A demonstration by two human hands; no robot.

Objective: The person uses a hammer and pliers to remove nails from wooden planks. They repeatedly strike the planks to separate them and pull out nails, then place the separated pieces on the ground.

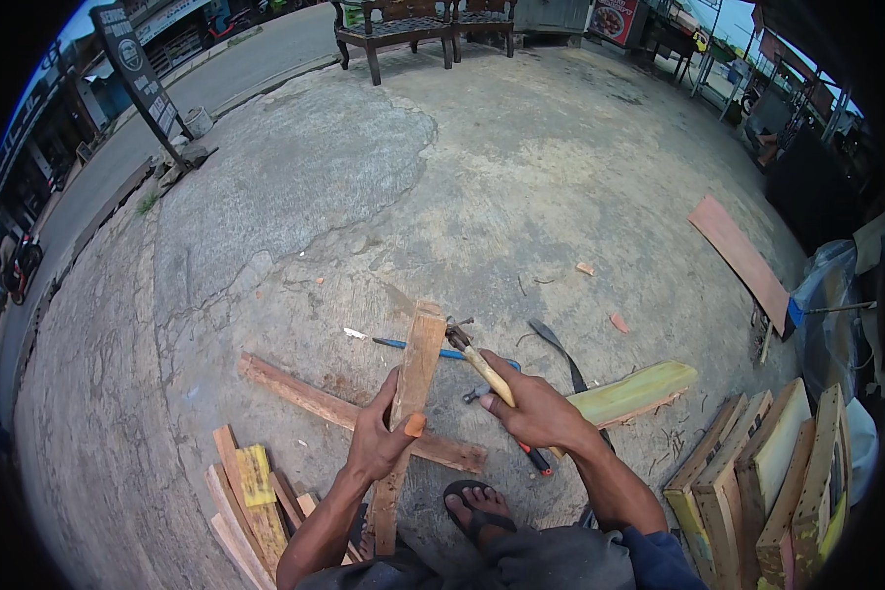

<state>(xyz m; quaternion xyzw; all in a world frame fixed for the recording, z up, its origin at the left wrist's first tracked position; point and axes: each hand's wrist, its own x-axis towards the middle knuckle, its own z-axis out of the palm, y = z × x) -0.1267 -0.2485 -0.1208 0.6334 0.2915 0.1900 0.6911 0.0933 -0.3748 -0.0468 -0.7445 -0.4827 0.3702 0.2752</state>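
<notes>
My left hand (379, 438) is closed around a rough wooden batten (420, 369), which stands tilted with its upper end away from me. An orange-brown covering shows on the left thumb. My right hand (536, 408) grips a hammer (487, 374) by its pale wooden handle. The dark metal hammer head is just right of the batten's upper part; whether they touch, I cannot tell. Behind the batten, a blue metal bar (391, 343) lies on the concrete. Below it rests a reddish plank (300, 386), partly hidden by my left hand and the batten.
Wood pieces (256, 482) lie at lower left, and several boards (747, 472) stand at lower right. A yellow-green board (639, 391), a dark flat bar (558, 349) and an orange-and-black handle (539, 460) lie near my right arm. Farther off are a pinkish panel (742, 258) and a bench (403, 37).
</notes>
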